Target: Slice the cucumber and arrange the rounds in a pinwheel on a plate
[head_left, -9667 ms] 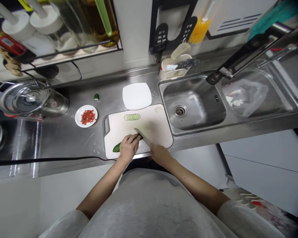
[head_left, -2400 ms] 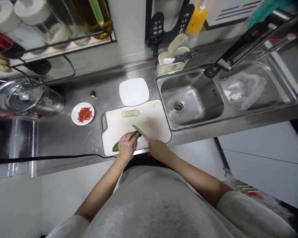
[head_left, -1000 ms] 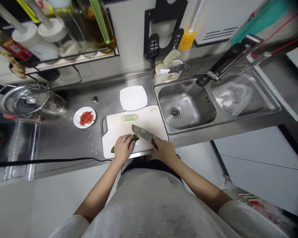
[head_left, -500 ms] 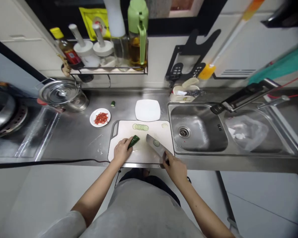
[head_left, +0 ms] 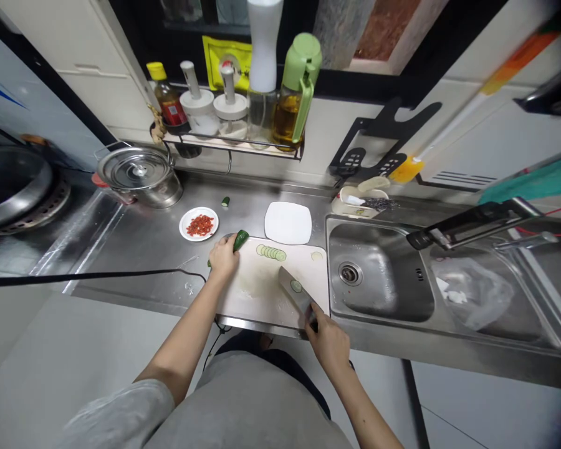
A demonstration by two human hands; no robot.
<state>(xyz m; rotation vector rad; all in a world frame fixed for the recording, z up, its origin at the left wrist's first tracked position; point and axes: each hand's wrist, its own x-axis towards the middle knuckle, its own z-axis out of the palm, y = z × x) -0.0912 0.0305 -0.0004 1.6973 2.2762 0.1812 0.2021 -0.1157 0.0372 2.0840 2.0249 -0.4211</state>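
My left hand point(head_left: 223, 259) is closed around a dark green cucumber point(head_left: 241, 239) over the upper left part of the white cutting board point(head_left: 257, 299). My right hand point(head_left: 330, 340) grips a kitchen knife point(head_left: 293, 288) by its handle, the blade pointing up and left over the board. One cucumber slice point(head_left: 296, 285) clings to the blade. Several pale slices point(head_left: 271, 252) lie in an overlapping row near the board's far edge. A single slice point(head_left: 316, 255) rests at the far right corner.
Behind the board lies a white square plate point(head_left: 288, 222). A round plate point(head_left: 199, 224) of chopped red pieces and a cucumber end point(head_left: 225, 202) sit to the left. On the right is the sink point(head_left: 381, 274); a lidded pot point(head_left: 140, 174) stands back left, below a condiment shelf point(head_left: 243, 144).
My left hand has carried the cucumber from the middle of the board to its upper left edge. The knife stays over the right part of the board. The camera view has shifted.
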